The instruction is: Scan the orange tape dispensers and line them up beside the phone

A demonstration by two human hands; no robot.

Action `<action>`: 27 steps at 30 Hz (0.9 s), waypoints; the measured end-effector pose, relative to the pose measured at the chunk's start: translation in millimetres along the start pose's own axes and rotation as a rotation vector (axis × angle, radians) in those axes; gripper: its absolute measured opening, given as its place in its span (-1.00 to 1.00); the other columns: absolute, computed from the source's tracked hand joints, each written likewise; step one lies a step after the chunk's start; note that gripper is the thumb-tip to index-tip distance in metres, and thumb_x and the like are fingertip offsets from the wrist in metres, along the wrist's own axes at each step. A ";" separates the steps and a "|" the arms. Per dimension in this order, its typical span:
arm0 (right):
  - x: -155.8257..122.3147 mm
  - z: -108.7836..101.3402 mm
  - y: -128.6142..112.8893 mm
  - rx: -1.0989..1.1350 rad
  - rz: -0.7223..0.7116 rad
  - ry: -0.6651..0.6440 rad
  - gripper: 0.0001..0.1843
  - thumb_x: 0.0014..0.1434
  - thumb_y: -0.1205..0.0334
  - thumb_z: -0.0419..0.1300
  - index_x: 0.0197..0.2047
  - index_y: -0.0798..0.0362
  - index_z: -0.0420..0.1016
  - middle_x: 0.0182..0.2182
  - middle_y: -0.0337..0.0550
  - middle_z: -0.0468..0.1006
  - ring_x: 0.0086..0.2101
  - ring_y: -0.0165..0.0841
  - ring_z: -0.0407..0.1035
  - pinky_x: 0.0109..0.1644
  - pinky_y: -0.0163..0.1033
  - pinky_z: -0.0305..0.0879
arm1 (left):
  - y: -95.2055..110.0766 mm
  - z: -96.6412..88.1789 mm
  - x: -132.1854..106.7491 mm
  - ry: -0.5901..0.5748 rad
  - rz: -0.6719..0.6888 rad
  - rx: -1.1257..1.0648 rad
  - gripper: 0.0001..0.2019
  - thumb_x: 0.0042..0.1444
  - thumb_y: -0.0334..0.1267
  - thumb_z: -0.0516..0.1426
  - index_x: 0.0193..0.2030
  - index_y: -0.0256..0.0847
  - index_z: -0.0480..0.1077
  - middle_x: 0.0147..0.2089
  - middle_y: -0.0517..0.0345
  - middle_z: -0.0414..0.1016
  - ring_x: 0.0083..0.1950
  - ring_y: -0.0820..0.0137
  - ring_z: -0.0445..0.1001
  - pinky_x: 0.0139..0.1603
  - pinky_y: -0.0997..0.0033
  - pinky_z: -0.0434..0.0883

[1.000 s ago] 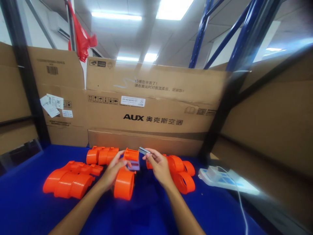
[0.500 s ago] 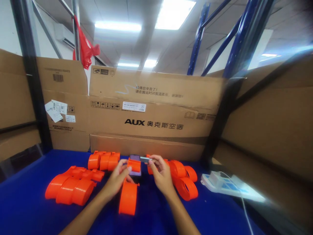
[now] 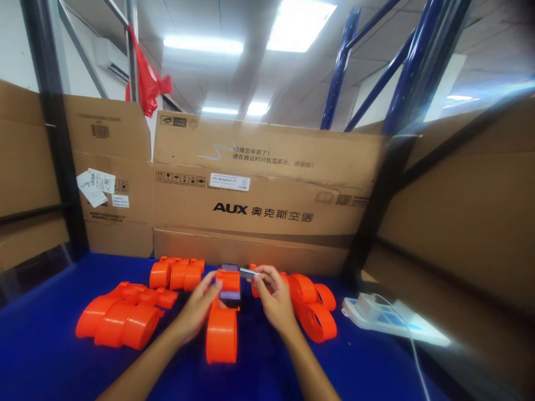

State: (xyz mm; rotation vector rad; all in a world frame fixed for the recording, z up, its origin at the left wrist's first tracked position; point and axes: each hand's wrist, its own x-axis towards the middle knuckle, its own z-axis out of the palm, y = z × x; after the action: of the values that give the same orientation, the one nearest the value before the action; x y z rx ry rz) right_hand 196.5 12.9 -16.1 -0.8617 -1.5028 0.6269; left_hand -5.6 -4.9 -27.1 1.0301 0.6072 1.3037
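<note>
My left hand (image 3: 204, 303) is closed on an orange plastic part (image 3: 222, 336). This part has a wide curved band at the bottom and a smaller orange section at the top by my fingertips. Between thumb and fingers, my right hand (image 3: 273, 295) pinches a thin flat grey strip (image 3: 248, 272). Its left end points at the upper section of the orange part, and I cannot tell whether they touch. Directly behind the orange part is a dark phone (image 3: 230, 296) with a lit screen, partly covered.
Similar orange parts lie in a front-left group (image 3: 121, 317), a back-left group (image 3: 178, 274) and a right group (image 3: 313, 303). A white power strip (image 3: 393, 317) with a cable lies at the right on the blue tabletop (image 3: 175, 373). Cardboard (image 3: 259, 189) walls the back.
The orange part in my left hand has turned a little, its lower band moving slightly right and more upright. More of the phone's lower screen shows. My right hand stays nearly still.
</note>
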 end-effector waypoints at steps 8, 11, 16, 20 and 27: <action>-1.3 -2.7 -3.4 -0.023 -0.032 -0.025 -0.74 0.30 0.02 0.18 -0.07 -0.01 0.39 -0.33 -0.16 0.62 -0.24 -0.24 0.53 -0.09 -0.21 0.35 | -10.2 -9.9 4.3 0.034 -0.059 0.159 -0.13 0.10 0.22 0.19 0.41 -0.28 0.11 -0.46 0.09 0.58 -0.47 0.28 0.52 -0.39 0.36 0.39; -1.5 -4.3 -5.2 -0.035 -0.046 -0.049 -0.78 0.32 0.05 0.16 -0.06 -0.01 0.40 -0.36 -0.19 0.61 -0.25 -0.26 0.52 -0.09 -0.22 0.34 | -9.6 -11.2 4.2 0.011 -0.055 0.196 -0.13 0.13 0.25 0.14 0.42 -0.27 0.07 -0.49 0.10 0.56 -0.49 0.31 0.50 -0.44 0.41 0.35; -2.7 -6.7 -8.8 -0.085 -0.055 -0.104 -0.80 0.32 0.09 0.16 -0.06 -0.01 0.42 -0.34 -0.20 0.61 -0.26 -0.28 0.52 -0.15 -0.26 0.34 | -7.5 -12.2 3.0 -0.042 -0.026 0.246 -0.23 0.19 0.23 0.11 0.39 -0.24 0.16 -0.50 0.12 0.55 -0.54 0.39 0.43 -0.48 0.47 0.31; -5.8 -0.3 -8.4 -0.096 -0.045 -0.109 -0.79 0.32 0.08 0.17 -0.07 0.01 0.44 -0.35 -0.18 0.61 -0.30 -0.29 0.50 -0.22 -0.27 0.34 | -8.8 -12.2 1.8 -0.102 -0.018 0.318 -0.25 0.21 0.20 0.09 0.40 -0.22 0.15 -0.47 0.05 0.58 -0.48 0.35 0.49 -0.44 0.48 0.31; -4.5 4.7 -4.8 -0.092 -0.041 0.083 -0.72 0.27 0.03 0.22 -0.07 0.02 0.55 -0.25 -0.08 0.67 -0.28 -0.24 0.53 -0.20 -0.20 0.41 | -5.4 -9.7 6.5 0.021 0.010 0.260 -0.18 0.18 0.21 0.12 0.43 -0.27 0.10 -0.49 0.06 0.57 -0.51 0.36 0.46 -0.43 0.46 0.33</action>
State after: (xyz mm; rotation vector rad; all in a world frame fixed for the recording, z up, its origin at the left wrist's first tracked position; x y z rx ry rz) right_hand 191.0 7.0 -15.4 -0.9145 -1.4792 0.4891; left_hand -9.8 4.2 -35.1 1.2334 0.8038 1.2672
